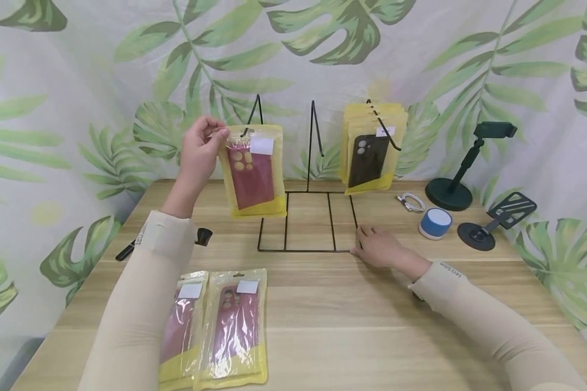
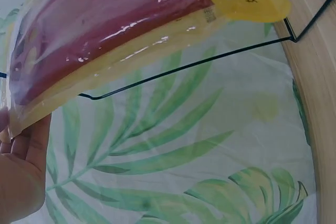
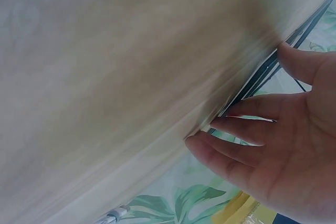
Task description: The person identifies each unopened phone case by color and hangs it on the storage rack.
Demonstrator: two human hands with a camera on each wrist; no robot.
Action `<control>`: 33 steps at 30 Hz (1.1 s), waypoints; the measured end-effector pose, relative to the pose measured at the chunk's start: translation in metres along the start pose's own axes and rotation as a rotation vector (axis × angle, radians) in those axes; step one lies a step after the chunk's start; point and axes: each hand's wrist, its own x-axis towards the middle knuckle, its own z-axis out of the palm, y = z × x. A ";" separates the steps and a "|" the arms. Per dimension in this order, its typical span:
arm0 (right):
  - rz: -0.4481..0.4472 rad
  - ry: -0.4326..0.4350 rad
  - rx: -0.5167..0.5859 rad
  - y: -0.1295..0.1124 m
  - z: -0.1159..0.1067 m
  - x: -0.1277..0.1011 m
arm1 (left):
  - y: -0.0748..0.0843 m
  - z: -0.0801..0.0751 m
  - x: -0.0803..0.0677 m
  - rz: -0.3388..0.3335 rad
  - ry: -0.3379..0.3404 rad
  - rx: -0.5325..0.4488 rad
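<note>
Wooden table [image 1: 323, 304], leaf-print backdrop [image 1: 78, 81]; left grip [image 1: 199, 149] pinching packaged case [image 1: 251, 171], right grip [image 1: 379, 247] flat beside wire rack [image 1: 308, 217].

Wire rack [image 1: 309, 220] mid-table; two packets [image 1: 215, 326] before it; speaker [image 1: 435, 223] right.

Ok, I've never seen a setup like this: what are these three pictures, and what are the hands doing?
No machine here: a person wears three cameras. The head view looks down on a wooden table. The left hand pinches a packaged red phone case by its top corner at a hook of the black wire rack; the left wrist view shows that packet from below. The right hand rests on the rack's base, seen close in the right wrist view. Two more red case packets lie in front, and dark case packets hang on the rack's right hook.
</note>
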 end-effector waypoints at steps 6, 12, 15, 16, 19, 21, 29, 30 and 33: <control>0.005 0.010 -0.001 -0.001 -0.003 0.001 | -0.010 0.002 0.024 -0.059 0.008 0.121; 0.005 0.014 -0.015 -0.005 -0.008 -0.001 | -0.016 0.003 0.043 -0.099 -0.023 0.247; 0.001 0.017 -0.020 -0.006 -0.011 -0.001 | -0.016 0.003 0.052 -0.122 -0.037 0.298; 0.001 0.017 -0.020 -0.007 -0.011 0.000 | -0.016 0.003 0.055 -0.129 -0.040 0.312; -0.008 0.019 -0.046 -0.007 -0.010 0.002 | -0.020 0.005 0.066 -0.146 -0.046 0.357; -0.014 0.022 -0.056 -0.007 -0.008 0.002 | -0.025 0.007 0.072 -0.157 -0.046 0.390; -0.030 0.052 -0.066 -0.006 0.000 -0.003 | -0.036 0.021 0.089 -0.218 -0.037 0.469; -0.026 0.053 -0.061 -0.006 0.000 -0.004 | -0.036 0.023 0.091 -0.225 -0.039 0.479; -0.023 0.050 -0.046 -0.005 0.000 -0.005 | -0.038 0.025 0.095 -0.240 -0.039 0.506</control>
